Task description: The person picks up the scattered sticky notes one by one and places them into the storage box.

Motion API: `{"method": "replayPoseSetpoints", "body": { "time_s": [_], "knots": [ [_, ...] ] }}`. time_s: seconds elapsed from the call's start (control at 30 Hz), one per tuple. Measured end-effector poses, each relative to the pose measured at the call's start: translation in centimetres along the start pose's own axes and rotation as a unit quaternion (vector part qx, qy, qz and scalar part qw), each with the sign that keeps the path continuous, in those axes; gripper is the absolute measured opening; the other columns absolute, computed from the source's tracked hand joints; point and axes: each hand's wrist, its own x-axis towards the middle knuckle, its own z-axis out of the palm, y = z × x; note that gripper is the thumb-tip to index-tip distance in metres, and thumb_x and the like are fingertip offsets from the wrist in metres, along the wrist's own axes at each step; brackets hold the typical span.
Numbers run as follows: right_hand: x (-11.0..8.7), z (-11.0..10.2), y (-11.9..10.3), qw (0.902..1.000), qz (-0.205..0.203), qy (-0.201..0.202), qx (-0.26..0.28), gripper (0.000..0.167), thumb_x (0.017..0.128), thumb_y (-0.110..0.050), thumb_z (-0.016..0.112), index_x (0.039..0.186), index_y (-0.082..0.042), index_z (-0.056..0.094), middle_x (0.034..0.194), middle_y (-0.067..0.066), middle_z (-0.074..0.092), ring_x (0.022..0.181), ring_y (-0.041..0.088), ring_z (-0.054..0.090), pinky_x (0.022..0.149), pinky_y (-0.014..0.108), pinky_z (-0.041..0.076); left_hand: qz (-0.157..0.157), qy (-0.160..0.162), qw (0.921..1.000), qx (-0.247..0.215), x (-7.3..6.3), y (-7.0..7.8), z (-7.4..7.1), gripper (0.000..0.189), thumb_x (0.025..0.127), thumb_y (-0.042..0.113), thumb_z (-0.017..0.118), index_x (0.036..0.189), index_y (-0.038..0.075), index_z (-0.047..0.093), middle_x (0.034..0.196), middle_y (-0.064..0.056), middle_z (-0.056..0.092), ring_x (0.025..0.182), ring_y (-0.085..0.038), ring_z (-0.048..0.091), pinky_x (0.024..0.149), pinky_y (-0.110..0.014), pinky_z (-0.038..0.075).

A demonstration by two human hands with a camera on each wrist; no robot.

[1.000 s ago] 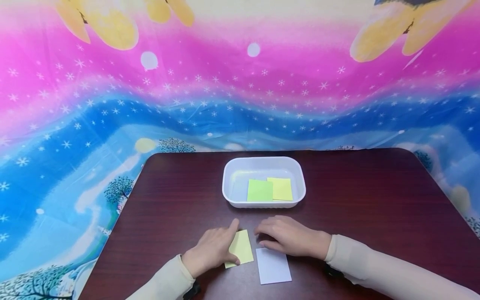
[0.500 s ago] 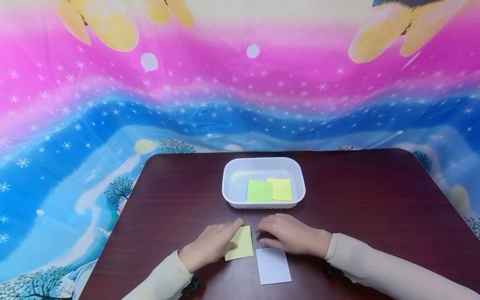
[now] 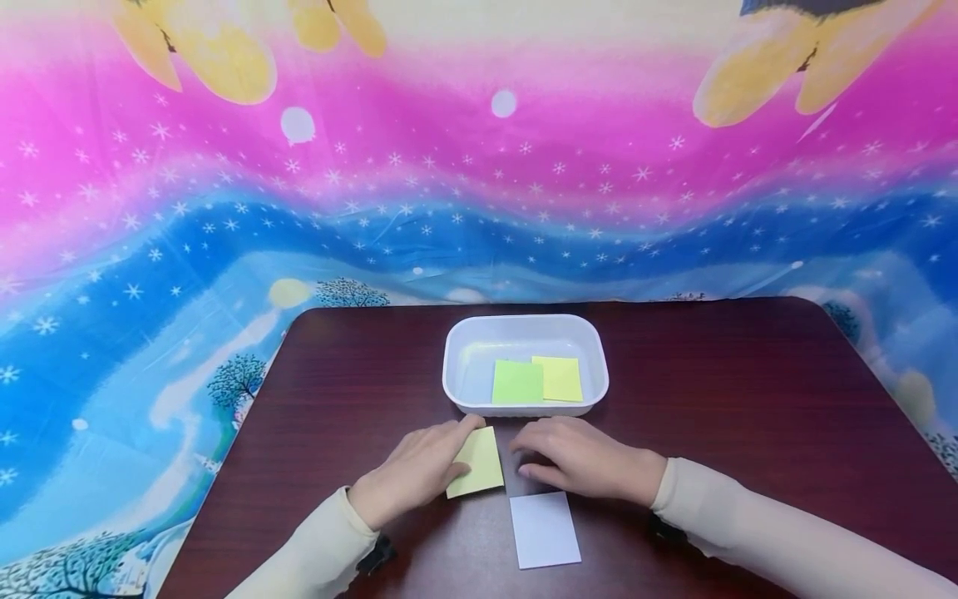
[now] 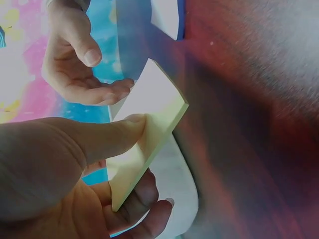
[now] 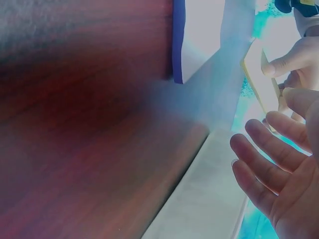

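Note:
My left hand [image 3: 415, 466] pinches a pale yellow sticky note pad [image 3: 477, 462], thumb on its face and fingers behind, as the left wrist view shows; the pad [image 4: 149, 114] is held tilted above the table. To its right my right hand [image 3: 580, 457] hovers, fingers loosely bent and holding nothing, apart from the pad. Below it on the table lies a white-topped sticky note pad [image 3: 545, 530], whose side looks blue in the right wrist view. A white tray [image 3: 456, 391] stands just beyond both hands, with a green pad [image 3: 518, 382] and a yellow pad [image 3: 563, 379] inside.
The dark wooden table [image 3: 711, 383] carries all of these things. A printed cloth [image 3: 479, 183] with snowflakes hangs behind the table's far edge. The green pad overlaps the yellow one in the tray's right half.
My left hand has lifted the pale yellow pad and carried it forward toward the tray. My right hand has moved slightly forward. The white pad and the tray's contents stay put.

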Motion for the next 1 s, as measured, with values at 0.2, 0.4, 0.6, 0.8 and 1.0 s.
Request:
{"method": "replayPoseSetpoints", "body": {
  "time_s": [0.2,0.4,0.6,0.8,1.0],
  "knots": [
    [0.1,-0.7,0.0,0.9999,-0.004,0.011,-0.004,0.022,0.098,-0.026,0.067,0.118,-0.016,0.069,0.107,-0.006,0.072,0.100,0.004,0.065,0.090,0.031,0.055,0.003,0.009,0.9999,0.004,0.4,-0.1,-0.8,0.058,0.087,0.017,0.080,0.136,0.021,0.048,0.093,0.002,0.067,0.080,-0.014,0.065,0.062,-0.030,0.049],
    [0.2,-1.5,-0.1,0.9998,0.003,0.018,-0.011,0.026,0.098,-0.027,0.067,0.120,-0.014,0.069,0.111,-0.003,0.073,0.104,0.006,0.066,0.094,0.033,0.055,0.007,0.017,0.9998,0.005,0.8,-0.1,-1.3,0.057,0.088,0.017,0.079,0.135,0.022,0.048,0.095,0.004,0.067,0.078,-0.011,0.061,0.062,-0.028,0.047],
    [0.2,-2.1,0.0,0.9993,0.011,0.030,-0.018,0.026,0.097,-0.029,0.068,0.120,-0.016,0.069,0.111,-0.007,0.073,0.104,0.006,0.067,0.095,0.034,0.054,0.008,0.025,0.9995,0.015,1.2,-0.2,-1.9,0.057,0.088,0.018,0.080,0.135,0.020,0.047,0.090,0.003,0.065,0.073,-0.010,0.057,0.060,-0.026,0.045],
    [0.1,-2.6,0.1,0.9988,0.007,0.040,-0.027,0.025,0.098,-0.028,0.067,0.119,-0.015,0.070,0.111,-0.007,0.073,0.105,0.007,0.068,0.096,0.034,0.054,0.008,0.031,0.9994,0.012,1.6,-0.2,-2.6,0.057,0.088,0.018,0.079,0.136,0.019,0.047,0.093,0.001,0.067,0.077,-0.011,0.059,0.063,-0.028,0.048],
    [-0.1,-3.1,0.2,0.9985,0.022,0.043,-0.026,0.028,0.097,-0.029,0.068,0.120,-0.014,0.070,0.112,-0.006,0.073,0.105,0.008,0.068,0.095,0.035,0.055,0.009,0.042,0.9990,0.010,2.2,-0.4,-3.3,0.057,0.089,0.017,0.078,0.136,0.019,0.046,0.093,0.000,0.067,0.077,-0.012,0.059,0.064,-0.030,0.049]
  ]
}}
